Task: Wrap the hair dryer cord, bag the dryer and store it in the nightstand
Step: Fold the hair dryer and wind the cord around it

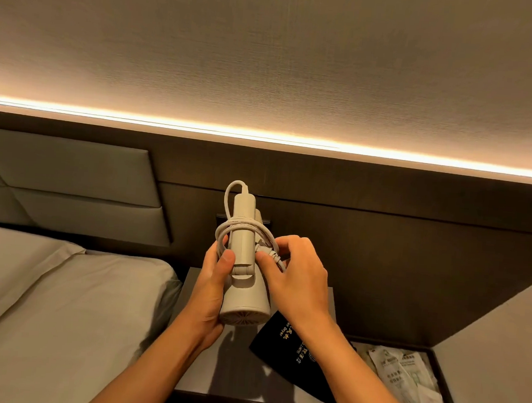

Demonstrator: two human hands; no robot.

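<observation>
I hold a cream folding hair dryer [245,303] upright in front of me, its handle folded up along the body. My left hand [213,279] grips its left side, thumb pressed on the handle. The white cord [225,226] is coiled around the handle in several turns and loops over the top. My right hand [294,272] pinches the plug end of the cord against the dryer's right side. A black storage bag [291,354] with gold lettering lies flat on the nightstand top [195,294] below my hands.
The bed [47,296] with a pale sheet lies to the left, its padded headboard [70,184] behind. A dark wood wall panel runs along the back. At lower right an open compartment [403,377] holds several white sachets. A grey surface [499,359] rises at far right.
</observation>
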